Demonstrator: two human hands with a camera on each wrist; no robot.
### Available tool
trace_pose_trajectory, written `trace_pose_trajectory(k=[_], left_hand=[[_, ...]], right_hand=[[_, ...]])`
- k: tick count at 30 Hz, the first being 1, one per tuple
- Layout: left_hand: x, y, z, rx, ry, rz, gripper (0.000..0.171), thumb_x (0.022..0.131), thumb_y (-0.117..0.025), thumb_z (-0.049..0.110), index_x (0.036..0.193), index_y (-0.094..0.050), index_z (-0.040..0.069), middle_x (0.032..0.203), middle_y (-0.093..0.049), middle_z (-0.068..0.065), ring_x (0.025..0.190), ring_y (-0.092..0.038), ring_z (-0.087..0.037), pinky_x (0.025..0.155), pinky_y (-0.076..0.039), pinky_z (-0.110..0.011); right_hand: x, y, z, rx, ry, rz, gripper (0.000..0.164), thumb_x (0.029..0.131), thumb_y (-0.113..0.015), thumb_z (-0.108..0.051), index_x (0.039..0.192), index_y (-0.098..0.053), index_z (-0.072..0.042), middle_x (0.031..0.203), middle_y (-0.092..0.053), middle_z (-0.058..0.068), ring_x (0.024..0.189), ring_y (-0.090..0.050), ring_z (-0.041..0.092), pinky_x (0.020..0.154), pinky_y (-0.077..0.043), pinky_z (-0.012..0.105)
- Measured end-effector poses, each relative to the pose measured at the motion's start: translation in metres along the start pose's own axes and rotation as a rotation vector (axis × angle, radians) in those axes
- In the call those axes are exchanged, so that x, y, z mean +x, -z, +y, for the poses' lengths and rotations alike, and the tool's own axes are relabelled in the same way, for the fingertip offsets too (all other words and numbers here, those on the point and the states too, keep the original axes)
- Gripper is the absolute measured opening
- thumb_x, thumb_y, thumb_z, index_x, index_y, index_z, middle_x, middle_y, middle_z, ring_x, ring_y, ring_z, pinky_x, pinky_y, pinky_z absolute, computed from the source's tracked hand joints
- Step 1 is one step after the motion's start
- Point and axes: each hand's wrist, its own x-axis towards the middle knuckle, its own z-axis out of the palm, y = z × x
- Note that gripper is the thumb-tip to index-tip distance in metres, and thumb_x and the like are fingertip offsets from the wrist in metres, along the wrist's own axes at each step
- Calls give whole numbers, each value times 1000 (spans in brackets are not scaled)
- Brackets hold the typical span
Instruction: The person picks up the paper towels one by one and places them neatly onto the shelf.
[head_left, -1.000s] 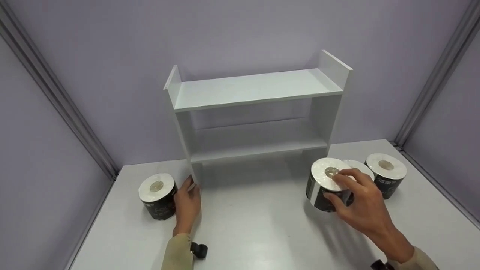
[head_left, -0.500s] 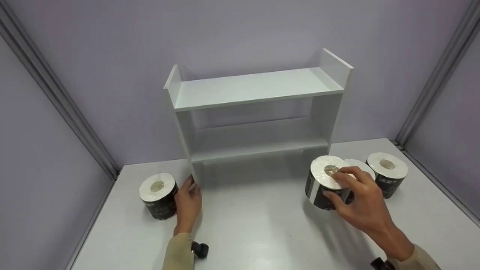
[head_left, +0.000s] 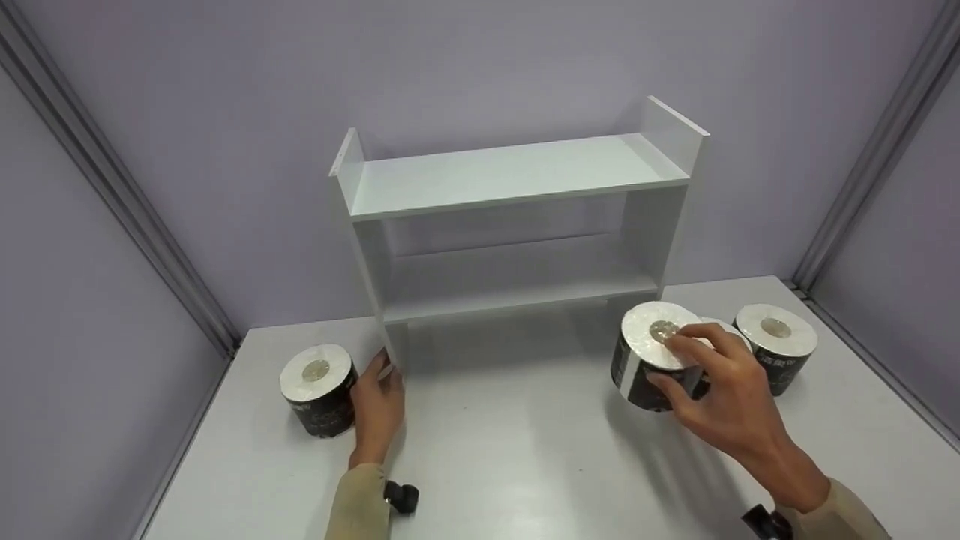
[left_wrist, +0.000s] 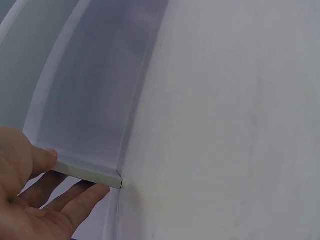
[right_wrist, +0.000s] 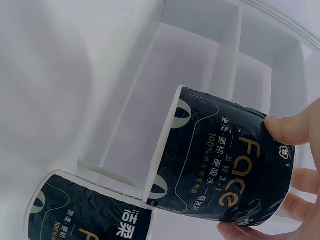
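paper roll [head_left: 645,356] aloft by the right end of the shelf [head_left: 517,172], right grip [head_left: 724,401] clamped on it!
left grip [head_left: 377,409] pinches the left panel [left_wrist: 90,173]. slick-looking wrapper [right_wrist: 220,160], shallow hold: it could slip. part-hidden roll [head_left: 735,328] just behind and far-right roll [head_left: 780,341] crowd the way; left-side roll [head_left: 319,390] stands beside the left grip on the bench [head_left: 487,465].

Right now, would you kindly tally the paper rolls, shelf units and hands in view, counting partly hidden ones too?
Paper rolls: 4 (roll at far left, held roll, partly hidden roll, roll at far right)
Shelf units: 1 (white shelf unit)
Hands: 2 (left hand, right hand)
Total: 7
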Motion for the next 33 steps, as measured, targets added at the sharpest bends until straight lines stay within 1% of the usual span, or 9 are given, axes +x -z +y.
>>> trace_pose_trajectory(k=[4,11,14,18,25,28,33], left_hand=[[0,0,2,-1,-2,-1,46,105,-57,-6,150,-52,-11,146,-59,-34,131,-65,-47,109,-59,-51],[0,-2,1,-9,4,-19,48,107,-57,-3,153,-49,-10,149,-58,-32,134,-63,-43,110,-59,-46],[0,-3,1,-11,0,-10,47,106,-58,-4,152,-50,-11,147,-59,-33,132,-64,-45,109,-59,-48],[0,-4,0,-10,-9,-5,47,105,-57,-6,151,-51,-12,146,-60,-34,132,-64,-46,109,-59,-50],[-1,-2,1,11,17,-6,46,106,-57,-3,152,-50,-11,146,-60,-33,131,-65,-45,109,-59,-49],[-1,-2,0,13,21,-6,47,106,-56,-3,152,-50,-11,146,-60,-33,131,-65,-45,109,-59,-49],[1,-2,-1,1,9,-5,47,106,-57,-5,152,-50,-10,146,-60,-33,132,-64,-45,109,-59,-50]], right_hand=[[3,1,-1,-1,-4,-5,50,66,-99,-3,112,-79,-5,112,-71,12,106,-65,31,89,-47,32],[5,3,-4,-11,-9,-17,49,68,-98,-4,113,-79,-6,113,-70,10,99,-64,26,84,-46,31],[7,4,-4,-8,-14,-18,48,68,-98,-4,112,-79,-6,113,-70,10,101,-64,27,85,-47,32],[9,4,-4,-7,-18,-19,46,69,-98,-5,111,-79,-6,113,-70,10,98,-65,26,85,-47,30],[14,4,-6,-20,-6,-17,47,69,-99,-6,111,-79,-6,113,-71,10,94,-63,20,81,-47,27],[17,3,-7,-17,-10,-16,46,69,-99,-7,110,-79,-6,113,-71,10,95,-64,21,80,-47,27],[20,3,-8,-10,-21,-10,43,69,-98,-7,108,-79,-5,112,-71,12,98,-65,25,81,-47,28]])
